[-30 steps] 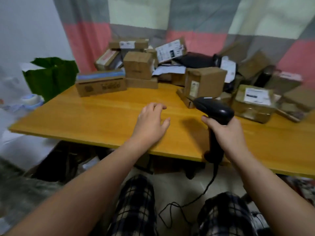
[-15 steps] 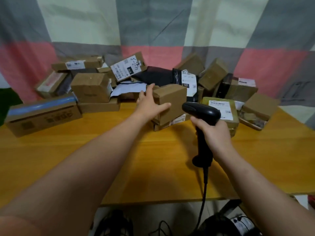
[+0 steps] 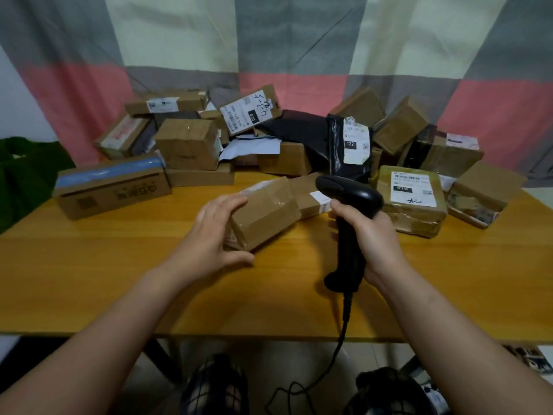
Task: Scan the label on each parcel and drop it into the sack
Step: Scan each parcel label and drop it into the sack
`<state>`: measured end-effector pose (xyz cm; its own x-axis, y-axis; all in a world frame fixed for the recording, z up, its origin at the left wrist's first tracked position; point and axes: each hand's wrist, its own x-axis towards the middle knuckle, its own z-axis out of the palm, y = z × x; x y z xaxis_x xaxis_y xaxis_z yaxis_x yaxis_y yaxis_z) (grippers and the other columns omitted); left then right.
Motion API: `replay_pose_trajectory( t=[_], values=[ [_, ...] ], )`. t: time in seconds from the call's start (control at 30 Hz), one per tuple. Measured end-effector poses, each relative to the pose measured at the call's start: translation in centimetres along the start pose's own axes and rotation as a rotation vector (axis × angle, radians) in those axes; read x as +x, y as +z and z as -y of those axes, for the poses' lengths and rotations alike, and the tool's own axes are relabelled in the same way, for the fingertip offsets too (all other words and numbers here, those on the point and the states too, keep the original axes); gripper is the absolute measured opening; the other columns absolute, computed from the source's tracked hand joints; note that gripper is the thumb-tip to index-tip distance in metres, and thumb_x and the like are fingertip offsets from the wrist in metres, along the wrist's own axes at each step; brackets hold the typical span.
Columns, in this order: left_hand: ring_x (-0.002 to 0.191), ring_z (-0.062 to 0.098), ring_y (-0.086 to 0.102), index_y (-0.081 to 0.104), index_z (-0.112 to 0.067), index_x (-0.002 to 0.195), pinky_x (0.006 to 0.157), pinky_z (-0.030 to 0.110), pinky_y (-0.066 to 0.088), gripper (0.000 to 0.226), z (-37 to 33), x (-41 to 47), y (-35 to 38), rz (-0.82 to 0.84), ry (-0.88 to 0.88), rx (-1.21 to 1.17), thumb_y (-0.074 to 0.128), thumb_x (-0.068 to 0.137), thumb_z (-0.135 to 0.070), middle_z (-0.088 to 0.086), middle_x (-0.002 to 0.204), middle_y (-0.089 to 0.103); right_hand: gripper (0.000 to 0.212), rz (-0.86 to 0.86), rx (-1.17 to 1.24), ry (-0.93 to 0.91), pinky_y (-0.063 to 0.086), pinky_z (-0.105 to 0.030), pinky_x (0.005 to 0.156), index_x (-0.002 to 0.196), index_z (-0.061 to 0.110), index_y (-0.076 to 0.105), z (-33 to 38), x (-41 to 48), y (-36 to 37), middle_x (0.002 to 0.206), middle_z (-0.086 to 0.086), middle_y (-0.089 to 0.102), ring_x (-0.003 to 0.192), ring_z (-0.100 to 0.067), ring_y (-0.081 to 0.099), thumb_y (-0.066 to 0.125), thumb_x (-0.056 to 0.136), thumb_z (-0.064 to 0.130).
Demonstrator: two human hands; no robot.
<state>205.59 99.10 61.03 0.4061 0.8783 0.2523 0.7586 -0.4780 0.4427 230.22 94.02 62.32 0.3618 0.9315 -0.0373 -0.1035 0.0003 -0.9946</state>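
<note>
While gripped, parcel (image 3: 266, 214) in left hand (image 3: 209, 238).

The table (image 3: 119, 280) is orange-yellow wood. Brown boxes (image 3: 187, 143) carry white labels (image 3: 413, 187); 1 long box (image 3: 110, 187) has a blue stripe. The scanner (image 3: 348, 217) and a bag (image 3: 350, 148) are black. The curtain (image 3: 299, 40) shows grey, cream and pink checks.
</note>
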Motion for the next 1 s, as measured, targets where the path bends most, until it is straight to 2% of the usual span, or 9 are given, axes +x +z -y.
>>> replay_pose_trajectory(
  t=[0.1,0.17,0.3,0.43,0.53,0.67,0.8,0.9,1.0],
  values=[
    [0.128,0.005,0.036,0.035,-0.032,0.137,0.105,0.03,0.035,0.067,-0.6,-1.0,-0.2,0.057,-0.032,-0.189,0.053,0.078,-0.057,-0.018,0.133,0.04,0.019,0.037,0.016,0.01,0.05,-0.038,0.089,0.096,0.027,0.063,-0.1,-0.3,1.2,0.098,-0.002,0.067,0.099,-0.022,0.062,0.074,0.081,0.031],
    [0.126,0.011,0.045,0.041,-0.026,0.135,0.104,0.036,0.04,0.051,-0.9,-0.9,0.2,-0.09,-0.091,-0.289,0.045,0.091,-0.051,-0.01,0.132,0.05,0.016,0.07,0.015,-0.002,0.048,-0.033,0.084,0.092,0.032,0.06,0.1,-0.4,2.0,0.1,0.001,0.066,0.098,-0.018,0.06,0.073,0.082,0.032],
    [0.128,0.021,0.04,0.032,-0.012,0.145,0.105,0.035,0.034,0.069,-1.6,0.3,0.1,-0.144,-0.432,-0.305,0.054,0.091,-0.049,0.005,0.144,0.04,0.018,0.146,-0.048,0.019,0.043,-0.033,0.086,0.095,0.033,0.058,0.3,-0.1,3.4,0.104,0.005,0.062,0.099,-0.015,0.056,0.071,0.084,0.033],
    [0.084,0.003,0.052,0.047,-0.013,0.132,0.078,0.02,0.04,0.051,-1.8,0.6,1.3,-0.06,-0.637,-0.775,0.061,0.091,-0.039,-0.008,0.103,0.055,0.033,0.212,-0.081,0.053,0.044,-0.037,0.092,0.111,0.026,0.061,0.3,-0.5,4.6,0.104,0.003,0.062,0.108,-0.023,0.056,0.071,0.082,0.035],
    [0.086,0.007,0.059,0.055,-0.012,0.128,0.065,0.021,0.044,0.048,-1.0,0.5,1.8,-0.173,-0.653,-0.979,0.066,0.088,-0.035,-0.009,0.096,0.062,0.03,0.226,-0.107,0.006,0.043,-0.038,0.1,0.107,0.035,0.059,-0.4,-1.3,5.0,0.112,0.007,0.062,0.109,-0.015,0.055,0.072,0.08,0.038],
    [0.085,0.001,0.054,0.04,-0.034,0.14,0.061,0.017,0.041,0.056,-0.5,0.6,0.6,-0.184,-0.541,-0.974,0.064,0.09,-0.033,-0.012,0.105,0.056,0.031,0.246,-0.099,-0.039,0.045,-0.037,0.1,0.108,0.039,0.059,-1.3,-2.5,5.4,0.115,0.01,0.064,0.111,-0.012,0.056,0.073,0.08,0.039],
    [0.102,0.011,0.058,0.05,-0.044,0.122,0.075,0.023,0.049,0.046,0.2,1.3,-1.2,-0.221,-0.405,-0.77,0.071,0.083,-0.029,-0.002,0.121,0.055,0.041,0.267,-0.071,0.009,0.051,-0.045,0.095,0.115,0.034,0.062,-1.6,-3.0,5.5,0.115,0.002,0.066,0.11,-0.023,0.061,0.076,0.077,0.04],
    [0.118,0.015,0.048,0.049,-0.036,0.113,0.095,0.028,0.041,0.049,1.2,1.8,-2.4,-0.277,-0.271,-0.527,0.079,0.075,-0.026,0.004,0.131,0.045,0.021,0.267,-0.06,-0.012,0.059,-0.041,0.073,0.101,0.033,0.063,-1.4,-3.3,5.0,0.099,-0.006,0.068,0.086,-0.026,0.067,0.073,0.083,0.031],
    [0.114,0.011,0.046,0.056,-0.029,0.111,0.091,0.024,0.035,0.036,1.8,2.4,-3.2,-0.23,-0.183,-0.357,0.075,0.081,-0.026,0.001,0.127,0.047,0.016,0.253,-0.121,-0.151,0.055,-0.032,0.053,0.1,0.02,0.064,-1.1,-3.7,4.2,0.07,-0.005,0.065,0.057,-0.021,0.063,0.07,0.086,0.022]
  ],
)
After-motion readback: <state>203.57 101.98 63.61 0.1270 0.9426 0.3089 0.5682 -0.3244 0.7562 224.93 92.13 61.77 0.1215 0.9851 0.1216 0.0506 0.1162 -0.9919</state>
